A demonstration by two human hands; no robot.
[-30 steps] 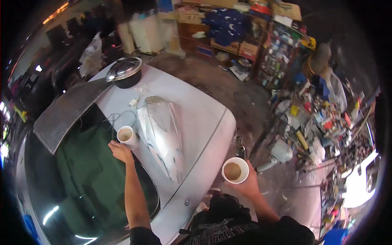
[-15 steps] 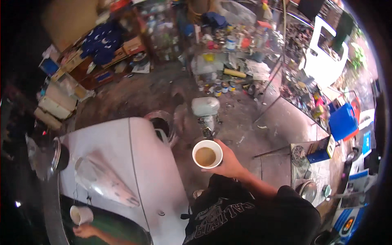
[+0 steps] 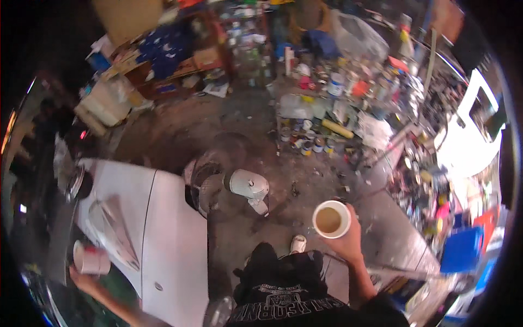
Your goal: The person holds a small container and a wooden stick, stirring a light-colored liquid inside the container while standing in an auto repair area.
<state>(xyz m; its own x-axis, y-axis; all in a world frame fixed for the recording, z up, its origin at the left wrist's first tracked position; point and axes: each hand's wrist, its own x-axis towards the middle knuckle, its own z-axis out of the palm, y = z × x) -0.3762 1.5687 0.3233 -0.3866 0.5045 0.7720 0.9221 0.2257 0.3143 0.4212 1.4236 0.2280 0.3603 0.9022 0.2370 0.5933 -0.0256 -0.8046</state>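
My right hand (image 3: 348,242) is closed round a white cup (image 3: 342,231) of light brown drink at the centre right. My left hand (image 3: 81,279) grips another white cup (image 3: 91,260) at the lower left, above the dark rear glass of a white car (image 3: 169,240). On the car, beside that cup, lies an elongated shiny piece (image 3: 113,231). A dark pot with a metal lid (image 3: 80,182) stands behind it.
A round metal fan (image 3: 199,174) and a pale canister (image 3: 245,184) are on the floor (image 3: 147,131). Cluttered shelves (image 3: 201,60) stand at the back. Heaped cans (image 3: 321,144) and tools fill the right, near a white panel (image 3: 466,144) and a blue box (image 3: 462,250).
My view has turned right, away from the car, which now sits at the lower left. Both hands still hold their cups. Over the last half second the right cup has moved right in the picture.
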